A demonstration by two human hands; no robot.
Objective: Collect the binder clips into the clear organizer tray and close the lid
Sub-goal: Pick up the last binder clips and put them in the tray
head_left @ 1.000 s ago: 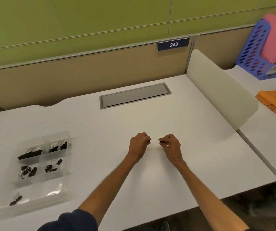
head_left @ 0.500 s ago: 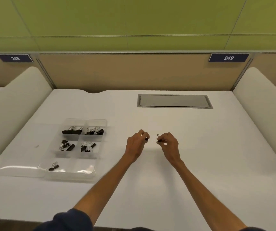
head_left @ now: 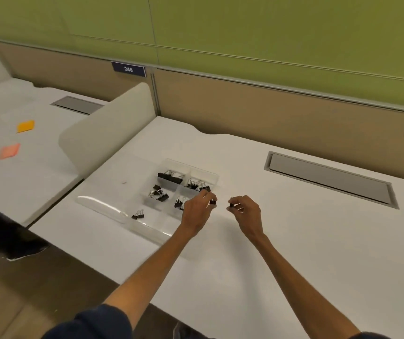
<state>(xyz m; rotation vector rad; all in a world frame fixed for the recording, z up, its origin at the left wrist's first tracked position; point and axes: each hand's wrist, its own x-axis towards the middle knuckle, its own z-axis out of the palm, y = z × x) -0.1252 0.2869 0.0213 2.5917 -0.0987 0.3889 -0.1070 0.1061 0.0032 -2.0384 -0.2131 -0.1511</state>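
Note:
The clear organizer tray (head_left: 211,176) lies on the white desk, its compartments holding several black binder clips (head_left: 169,177). Its clear lid (head_left: 99,207) lies open flat to the tray's left. My left hand (head_left: 197,210) hovers over the tray's right edge, pinching a small black binder clip (head_left: 212,202) in its fingertips. My right hand (head_left: 246,212) is just right of the tray, fingers pinched on another small black binder clip (head_left: 231,204) with its wire handle up.
A white curved divider (head_left: 108,133) stands left of the tray. Beyond it, the neighbouring desk carries orange and pink sticky notes (head_left: 25,126). A grey cable hatch (head_left: 330,178) sits at the back right of the desk (head_left: 293,241).
The view has swung left. Both hands, each holding a clip, have come closer to the tray; my left hand is now over its right edge.

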